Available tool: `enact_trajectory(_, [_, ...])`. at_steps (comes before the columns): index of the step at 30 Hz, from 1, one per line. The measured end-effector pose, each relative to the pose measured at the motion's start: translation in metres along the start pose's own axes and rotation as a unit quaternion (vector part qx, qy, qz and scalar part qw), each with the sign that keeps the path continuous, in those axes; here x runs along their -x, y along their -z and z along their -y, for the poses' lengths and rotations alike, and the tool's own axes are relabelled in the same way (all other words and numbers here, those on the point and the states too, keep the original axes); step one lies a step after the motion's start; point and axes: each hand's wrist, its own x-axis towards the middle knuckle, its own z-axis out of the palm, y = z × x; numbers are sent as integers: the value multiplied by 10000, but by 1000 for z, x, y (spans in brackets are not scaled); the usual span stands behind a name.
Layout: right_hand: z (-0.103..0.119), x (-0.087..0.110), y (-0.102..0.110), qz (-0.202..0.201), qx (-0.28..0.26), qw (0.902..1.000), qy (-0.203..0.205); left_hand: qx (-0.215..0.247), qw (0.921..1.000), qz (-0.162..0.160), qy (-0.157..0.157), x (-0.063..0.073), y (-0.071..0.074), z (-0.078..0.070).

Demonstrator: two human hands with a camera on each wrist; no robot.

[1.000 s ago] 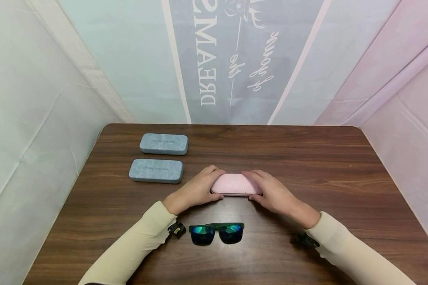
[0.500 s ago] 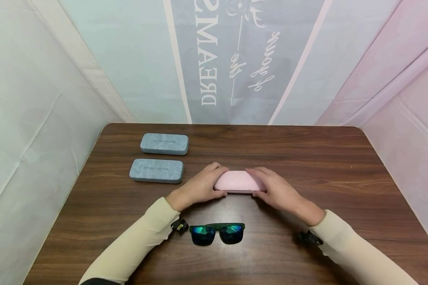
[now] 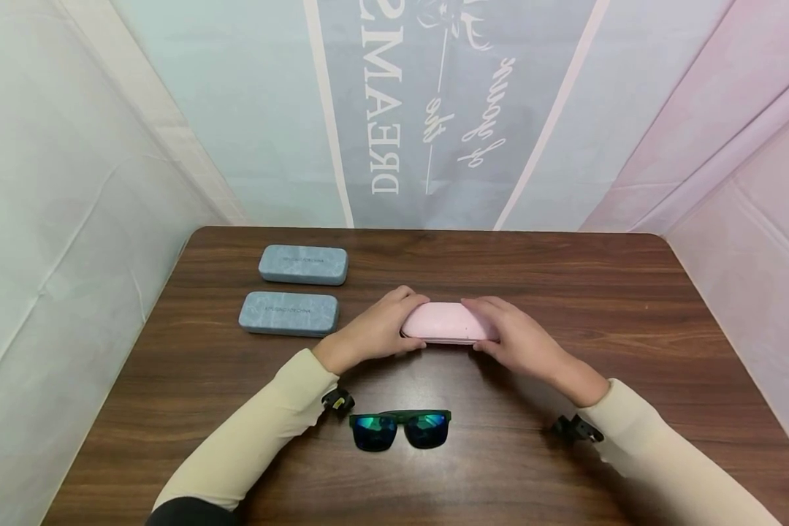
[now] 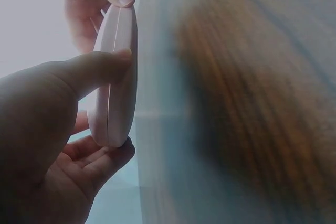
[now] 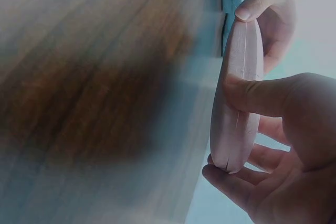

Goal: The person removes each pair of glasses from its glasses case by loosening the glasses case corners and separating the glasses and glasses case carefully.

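A pink glasses case, its lid closed, is held between both hands near the middle of the table. My left hand grips its left end, thumb along the front seam and fingers curled round the end. On the right end, my right hand holds it the same way, with the thumb across the seam. In both wrist views the case shows edge-on, a thin line running between its two halves. Green-framed sunglasses with mirrored lenses lie nearer the body, below the case.
Two blue-grey glasses cases, the rear one and the front one, lie at the left of the wooden table. Behind stands a printed cloth backdrop; pale cloth also hangs at both sides.
Both hands have moved the pink glasses case away from the body and slightly right. The sunglasses and the blue-grey cases stay where they were.
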Motion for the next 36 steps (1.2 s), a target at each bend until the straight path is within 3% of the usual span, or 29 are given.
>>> enact_trajectory(9, [-9,-3,9,2,-215,9997,-107,177,9998,43,47,-9,6,-2])
enact_trajectory(36, [-39,-16,27,6,-449,9980,-444,190,9998,17,16,-52,2,3])
